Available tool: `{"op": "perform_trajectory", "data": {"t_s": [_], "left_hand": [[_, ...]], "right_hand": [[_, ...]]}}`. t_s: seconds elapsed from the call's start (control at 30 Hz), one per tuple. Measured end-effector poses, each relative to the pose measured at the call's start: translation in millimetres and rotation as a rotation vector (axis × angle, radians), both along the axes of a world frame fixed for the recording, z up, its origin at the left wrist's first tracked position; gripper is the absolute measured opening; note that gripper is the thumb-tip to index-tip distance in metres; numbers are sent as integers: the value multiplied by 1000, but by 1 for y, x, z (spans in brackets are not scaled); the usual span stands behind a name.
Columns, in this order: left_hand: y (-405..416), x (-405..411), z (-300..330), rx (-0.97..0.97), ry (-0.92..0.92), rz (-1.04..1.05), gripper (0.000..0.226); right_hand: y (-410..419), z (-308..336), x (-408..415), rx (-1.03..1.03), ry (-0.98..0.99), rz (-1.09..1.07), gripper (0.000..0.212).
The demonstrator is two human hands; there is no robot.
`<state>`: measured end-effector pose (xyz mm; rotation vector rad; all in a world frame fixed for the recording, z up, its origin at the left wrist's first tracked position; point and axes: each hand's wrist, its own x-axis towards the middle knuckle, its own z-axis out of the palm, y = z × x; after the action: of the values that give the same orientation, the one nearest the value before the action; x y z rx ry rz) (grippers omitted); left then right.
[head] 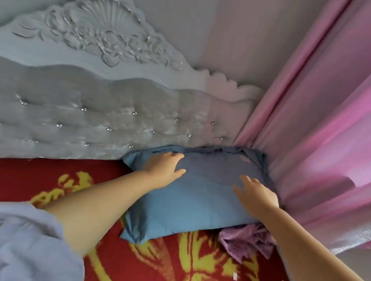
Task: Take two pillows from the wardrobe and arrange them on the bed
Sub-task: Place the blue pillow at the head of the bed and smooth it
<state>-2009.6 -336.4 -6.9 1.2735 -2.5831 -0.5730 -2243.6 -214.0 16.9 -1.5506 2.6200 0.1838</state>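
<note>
A blue pillow (198,190) lies on the bed's red blanket with yellow flowers (5,176), pushed into the far right corner against the headboard. My left hand (163,168) rests flat on the pillow's left top part, fingers spread. On its right side my right hand (255,195) presses down, fingers apart too. Neither hand grips the fabric. Only this one pillow is visible.
The grey tufted headboard (87,113) with carved flowers runs along the back. Pink curtains (340,115) hang down the right side, touching the pillow's corner. A crumpled purple cloth (246,243) lies just in front of the pillow at the right.
</note>
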Motion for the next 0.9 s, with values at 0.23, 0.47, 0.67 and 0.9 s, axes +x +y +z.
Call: {"op": "perform_trajectory", "data": {"t_s": [0.23, 0.47, 0.67, 0.9], "left_hand": [[-76, 193, -12, -74, -157, 105, 46], [-88, 194, 2, -90, -202, -120, 47], [-43, 127, 24, -103, -169, -339, 50], [69, 62, 20, -164, -194, -468, 49]], "right_hand": [[-86, -41, 188, -29, -67, 132, 49], [-77, -20, 231, -118, -36, 36, 50], [-7, 1, 209, -143, -8, -144, 50], [131, 12, 184, -218, 26, -291, 44]]}}
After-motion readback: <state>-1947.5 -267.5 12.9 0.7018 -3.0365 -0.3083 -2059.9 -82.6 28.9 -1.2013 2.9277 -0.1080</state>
